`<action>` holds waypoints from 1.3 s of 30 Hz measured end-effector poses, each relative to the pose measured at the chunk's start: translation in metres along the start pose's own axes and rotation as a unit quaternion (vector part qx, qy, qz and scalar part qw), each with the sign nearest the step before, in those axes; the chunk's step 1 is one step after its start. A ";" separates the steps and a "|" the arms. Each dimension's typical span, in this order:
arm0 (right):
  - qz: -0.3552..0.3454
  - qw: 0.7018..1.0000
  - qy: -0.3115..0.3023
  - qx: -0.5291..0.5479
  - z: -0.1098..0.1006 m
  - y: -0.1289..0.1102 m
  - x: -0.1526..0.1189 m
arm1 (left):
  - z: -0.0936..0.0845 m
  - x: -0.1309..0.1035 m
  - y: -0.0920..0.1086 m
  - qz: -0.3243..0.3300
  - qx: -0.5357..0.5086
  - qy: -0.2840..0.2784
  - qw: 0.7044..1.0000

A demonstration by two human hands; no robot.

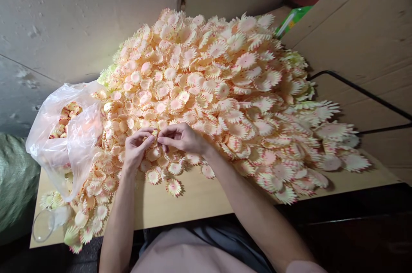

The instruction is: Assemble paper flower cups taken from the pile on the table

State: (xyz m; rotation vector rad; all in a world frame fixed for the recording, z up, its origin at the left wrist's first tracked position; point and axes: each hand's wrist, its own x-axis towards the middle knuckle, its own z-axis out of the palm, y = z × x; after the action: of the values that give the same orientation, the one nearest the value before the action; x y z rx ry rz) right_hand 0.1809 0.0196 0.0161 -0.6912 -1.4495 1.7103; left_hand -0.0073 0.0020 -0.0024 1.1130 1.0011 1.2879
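My left hand (138,146) and my right hand (177,138) meet close together over the front of a big pile of artificial flower petal pieces (199,84). Thumb and fingers of each hand are pinched on a small, pale, scalloped petal piece (155,132), mostly covered by the fingertips. The pile's pieces are cream and pale pink with jagged, red-tipped edges. Just below my hands, several loose petal pieces (174,187) lie on the light wooden table (193,200).
On the left, a translucent plastic bag (86,135) holds small speckled pieces. A clear plastic cup (45,225) lies at the table's left corner, near a green sack (16,183). Cardboard (370,45) and a black metal bar (363,90) border the right side.
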 end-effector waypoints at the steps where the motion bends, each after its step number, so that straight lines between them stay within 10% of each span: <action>1: 0.001 1.000 -0.001 0.001 0.000 0.000 0.000 | 0.000 0.000 0.000 0.000 0.002 -0.001 1.000; 39: -0.002 1.000 0.007 0.007 0.001 0.006 0.000 | 0.005 -0.001 0.003 0.129 0.165 0.049 0.977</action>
State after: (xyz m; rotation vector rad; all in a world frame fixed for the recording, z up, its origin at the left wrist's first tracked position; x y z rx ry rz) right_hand 0.1794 0.0186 0.0106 -0.6914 -1.4260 1.7086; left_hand -0.0027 0.0007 0.0015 1.4843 1.2049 1.4263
